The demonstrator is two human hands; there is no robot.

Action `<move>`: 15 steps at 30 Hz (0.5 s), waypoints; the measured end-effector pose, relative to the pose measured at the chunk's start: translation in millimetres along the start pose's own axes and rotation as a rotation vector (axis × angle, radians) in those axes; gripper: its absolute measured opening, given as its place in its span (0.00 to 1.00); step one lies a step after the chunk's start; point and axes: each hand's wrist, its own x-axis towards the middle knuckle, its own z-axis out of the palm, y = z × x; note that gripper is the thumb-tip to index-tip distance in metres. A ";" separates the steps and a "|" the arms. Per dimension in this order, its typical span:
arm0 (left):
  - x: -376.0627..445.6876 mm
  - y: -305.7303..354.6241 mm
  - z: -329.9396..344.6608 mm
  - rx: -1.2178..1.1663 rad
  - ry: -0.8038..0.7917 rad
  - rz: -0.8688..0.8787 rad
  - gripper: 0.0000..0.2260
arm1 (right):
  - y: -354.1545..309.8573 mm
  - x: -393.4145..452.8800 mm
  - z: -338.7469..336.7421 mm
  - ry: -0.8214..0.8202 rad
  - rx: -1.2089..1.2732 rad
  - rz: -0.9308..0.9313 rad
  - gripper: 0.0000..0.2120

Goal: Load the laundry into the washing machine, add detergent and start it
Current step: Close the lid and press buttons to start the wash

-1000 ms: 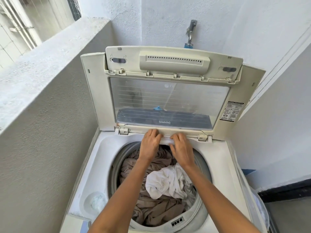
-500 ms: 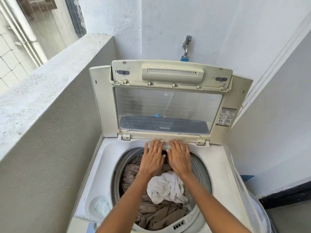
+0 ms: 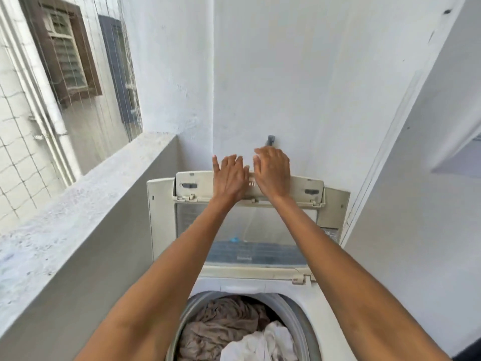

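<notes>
Head view. Both hands reach the top edge of the raised lid [image 3: 286, 190]: the left hand [image 3: 229, 178] lies flat with fingers spread, and the right hand [image 3: 273, 171] curls its fingers over the rim. The laundry [image 3: 234, 332], brown and white, sits in the drum [image 3: 294, 312] below. Risks: a lid pulled down fast could slam or pinch fingers, and cloth riding high could catch. A concrete ledge [image 3: 78, 204] runs left, white walls [image 3: 312, 74] stand behind and right, and a wall tap [image 3: 270, 140] sits above.
</notes>
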 end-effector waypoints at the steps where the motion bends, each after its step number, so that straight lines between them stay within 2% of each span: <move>1: 5.4 2.1 -1.6 0.032 -0.081 -0.005 0.20 | 1.9 3.0 1.2 -0.152 -0.030 0.032 0.14; 3: 8.8 3.7 -2.0 0.088 -0.144 0.017 0.20 | 5.5 -0.6 4.4 -0.396 -0.076 0.100 0.19; 4: 8.0 4.4 -1.5 0.091 -0.138 0.023 0.19 | 7.4 -5.0 5.4 -0.432 -0.107 0.098 0.20; 8: -4.2 4.1 -2.9 0.050 -0.068 0.065 0.18 | 9.9 -20.1 -1.3 -0.356 -0.145 0.001 0.20; 11: -16.5 -1.3 -15.1 0.073 -0.059 0.166 0.17 | 18.0 -17.0 -24.0 -0.497 -0.128 -0.070 0.22; 13: -26.9 -4.1 -29.8 0.088 -0.120 0.257 0.16 | 21.9 -17.8 -43.8 -0.625 -0.090 -0.087 0.24; 15: -35.9 -3.9 -48.3 0.062 -0.266 0.324 0.14 | 21.2 -23.5 -58.2 -0.688 -0.061 -0.097 0.28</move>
